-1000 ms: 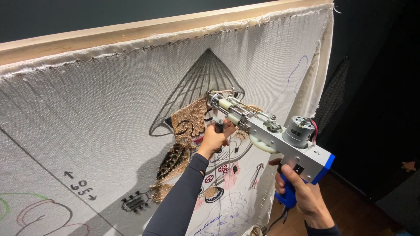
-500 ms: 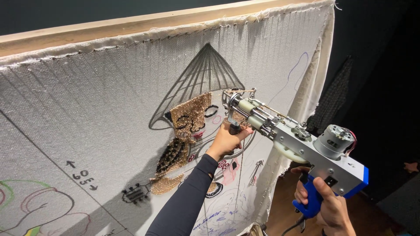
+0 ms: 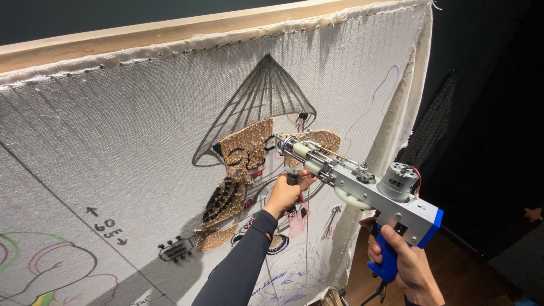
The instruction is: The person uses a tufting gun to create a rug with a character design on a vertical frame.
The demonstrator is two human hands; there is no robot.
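Silver-and-blue metal tufting gun (image 3: 362, 184) pressed nose-first against white woven cloth (image 3: 141, 141) on wooden frame (image 3: 170, 31), beside gold tufted patches (image 3: 246, 147). Left hand (image 3: 286, 192) closed round front grip for steadying; right hand (image 3: 405, 263) wrapped round blue rear handle, bearing weight.

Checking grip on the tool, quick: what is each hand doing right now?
Left hand: closed on the front handle of the tufting gun.
Right hand: closed on the gun's blue rear grip.

Blue-handled tufting gun (image 3: 362, 187) against stretched cloth (image 3: 130, 147)
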